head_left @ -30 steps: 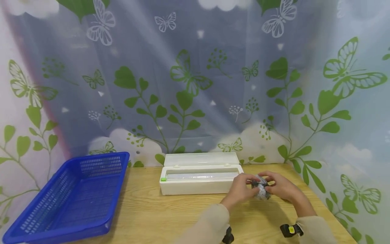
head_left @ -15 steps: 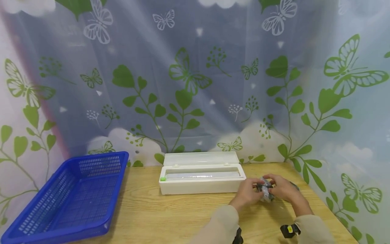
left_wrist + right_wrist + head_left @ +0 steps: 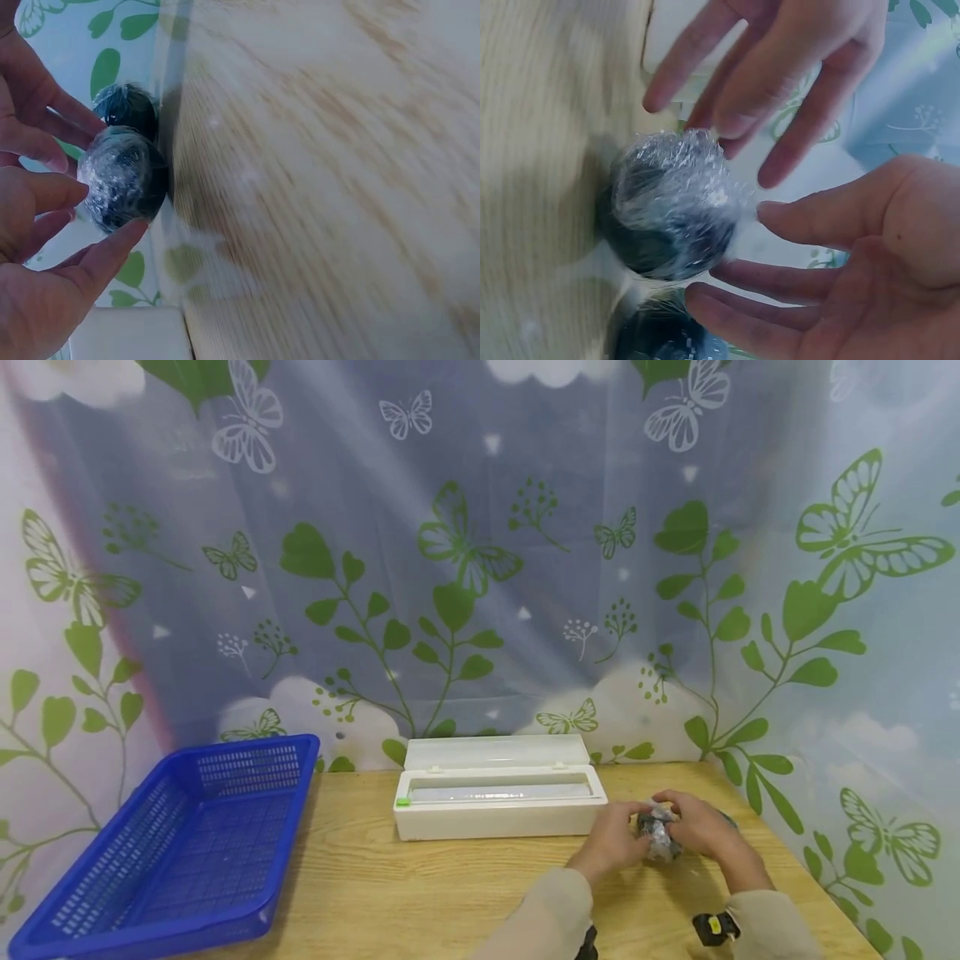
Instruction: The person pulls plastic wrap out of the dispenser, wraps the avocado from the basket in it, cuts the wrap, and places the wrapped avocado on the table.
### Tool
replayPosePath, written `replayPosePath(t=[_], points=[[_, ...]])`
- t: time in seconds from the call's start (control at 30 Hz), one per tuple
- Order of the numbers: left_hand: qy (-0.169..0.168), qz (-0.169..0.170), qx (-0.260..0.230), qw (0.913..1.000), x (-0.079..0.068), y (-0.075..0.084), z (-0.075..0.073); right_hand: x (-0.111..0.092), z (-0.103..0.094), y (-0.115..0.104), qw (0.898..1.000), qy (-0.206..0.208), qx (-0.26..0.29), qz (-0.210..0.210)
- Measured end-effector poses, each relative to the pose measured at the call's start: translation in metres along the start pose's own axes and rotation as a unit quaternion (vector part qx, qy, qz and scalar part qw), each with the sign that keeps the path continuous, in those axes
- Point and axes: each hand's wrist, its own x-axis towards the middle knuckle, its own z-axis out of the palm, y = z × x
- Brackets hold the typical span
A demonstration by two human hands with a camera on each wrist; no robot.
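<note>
A dark round ball [image 3: 660,842] wrapped in crinkled cling film sits low at the table, to the right of the white box. My left hand [image 3: 611,841] holds it from the left, thumb and fingertips at the film. From the other side my right hand [image 3: 707,827] grips it, its thumb [image 3: 780,219] at the loose film and other fingers along the ball's side. In the left wrist view the wrapped ball [image 3: 120,180] shows dark green under shiny, bunched film. A second wrapped dark ball [image 3: 129,106] lies just beyond it, mostly hidden by my right hand in the head view.
The white cling film dispenser [image 3: 498,820] stands at the back with its lid [image 3: 495,752] raised, a roll inside and a green slider at its left end. A blue plastic basket [image 3: 288,827] occupies the left. Patterned curtain hangs behind the wooden table [image 3: 405,902].
Both hands have shifted slightly right with the wrapped ball, away from the dispenser's front corner. The film on the ball looks more bunched between the fingers.
</note>
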Motion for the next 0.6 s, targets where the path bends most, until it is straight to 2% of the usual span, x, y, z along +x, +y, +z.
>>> replayPosePath(t=[0.17, 0.3, 0.43, 0.6], points=[[-0.009, 0.020, 0.015, 0.9996, -0.005, -0.003, -0.005, -0.002, -0.007, -0.004, 1.000, -0.002, -0.020, -0.004], [-0.044, 0.034, 0.051, 0.9971, -0.012, -0.001, -0.016, -0.005, -0.010, -0.004, 0.999, 0.012, -0.030, -0.009], [-0.076, 0.059, 0.085, 0.9917, -0.025, -0.002, -0.033, -0.007, -0.013, -0.005, 0.999, 0.022, -0.045, -0.004], [-0.091, 0.070, 0.044, 0.9925, -0.046, -0.011, -0.059, -0.010, -0.016, -0.009, 0.998, 0.023, -0.059, 0.009]])
